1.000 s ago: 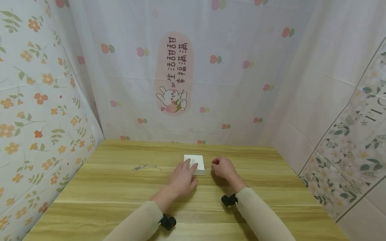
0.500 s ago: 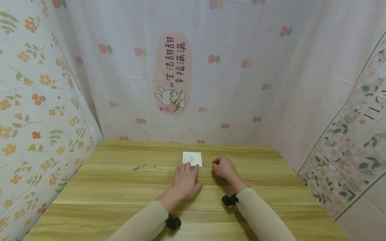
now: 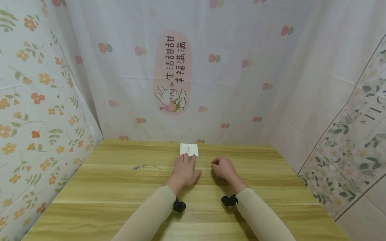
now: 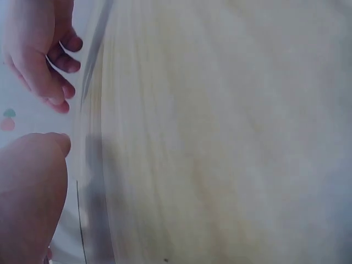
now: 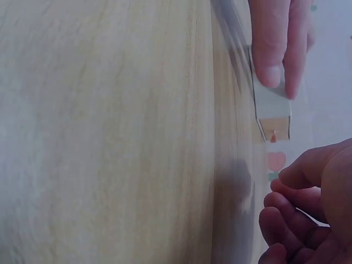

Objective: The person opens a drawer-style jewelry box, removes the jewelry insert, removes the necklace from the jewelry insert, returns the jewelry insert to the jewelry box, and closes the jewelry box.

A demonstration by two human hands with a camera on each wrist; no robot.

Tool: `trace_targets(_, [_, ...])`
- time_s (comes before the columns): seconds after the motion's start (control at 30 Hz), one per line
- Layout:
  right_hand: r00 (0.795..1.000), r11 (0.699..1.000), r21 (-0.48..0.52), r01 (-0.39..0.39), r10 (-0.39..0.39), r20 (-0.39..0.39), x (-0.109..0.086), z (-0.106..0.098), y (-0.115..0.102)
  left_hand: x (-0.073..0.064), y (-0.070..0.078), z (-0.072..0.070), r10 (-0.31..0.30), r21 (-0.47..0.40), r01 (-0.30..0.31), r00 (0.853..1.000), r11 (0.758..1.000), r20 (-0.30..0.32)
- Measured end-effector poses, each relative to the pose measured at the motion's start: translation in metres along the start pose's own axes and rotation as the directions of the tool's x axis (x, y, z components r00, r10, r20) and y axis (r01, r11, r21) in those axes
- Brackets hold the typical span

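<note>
A small white box (image 3: 189, 148) with faint print on its lid lies near the far edge of the wooden table. My left hand (image 3: 184, 170) reaches to it with extended fingers, and their tips touch its near side. In the right wrist view, the box's end (image 5: 278, 129) looks brownish with a small red tab. Off to the box's right, my right hand (image 3: 223, 167) rests low over the table with loosely curled fingers; its thumb and forefinger come together, with nothing visible between them. A thin silvery chain (image 3: 146, 167) lies loose to the left.
A wood-grain table (image 3: 120, 207) spreads under both arms. White printed curtains (image 3: 241, 93) hang behind it and on both sides. Each wrist carries a small black camera (image 3: 230, 200).
The white box has slid away toward the table's far edge, my left hand moving forward with it. My left fingers went from lying on the lid to its near side. The right hand stays put.
</note>
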State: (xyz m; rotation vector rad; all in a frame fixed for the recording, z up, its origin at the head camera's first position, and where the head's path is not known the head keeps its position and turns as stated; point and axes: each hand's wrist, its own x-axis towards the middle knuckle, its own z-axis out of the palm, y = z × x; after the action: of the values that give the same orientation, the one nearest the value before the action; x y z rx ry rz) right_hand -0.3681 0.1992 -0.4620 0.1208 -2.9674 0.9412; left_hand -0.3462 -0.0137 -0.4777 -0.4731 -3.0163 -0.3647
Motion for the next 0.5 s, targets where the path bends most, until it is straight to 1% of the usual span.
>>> trace_targets(0.2, [1.0,1.0,0.008,-0.001,0.001,0.004,-0.001,0.001,0.0,0.011,-0.003,0.002,-0.026,-0.028,0.027,0.999,0.999,0.033])
trace_targets(0.5, [1.0,1.0,0.026,-0.002,0.001,0.008,-0.002,0.002,-0.001,0.021,-0.006,0.002,-0.047,-0.036,0.048,0.998,0.998,0.033])
